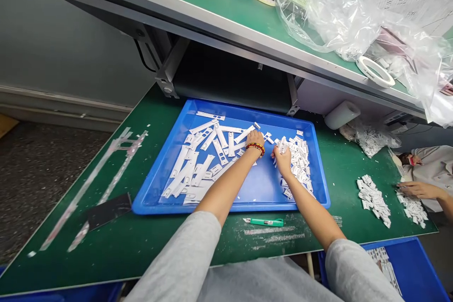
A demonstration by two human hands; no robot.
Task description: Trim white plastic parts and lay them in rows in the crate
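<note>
A blue tray [226,205] lies before me on the green table. My left hand [255,138], with a beaded bracelet at its wrist, is over the tray's middle, fingers bent and closed; what they hold, if anything, is hidden. A small white part [256,125] shows just beyond those fingertips. My right hand [283,159] is closed around a few small white pieces [282,145] at the edge of a heap of small white pieces [300,163]. Long flat white strips with cut-outs [184,174] lie loosely across the tray's left side.
A green utility knife [264,222] lies in front of the tray, and a dark flat plate [109,211] to its left. Rightward are a pile of white pieces [374,199] and another person's hand [419,190]. A shelf [212,33] overhangs the back, with plastic bags [329,14] and a tape roll [375,71].
</note>
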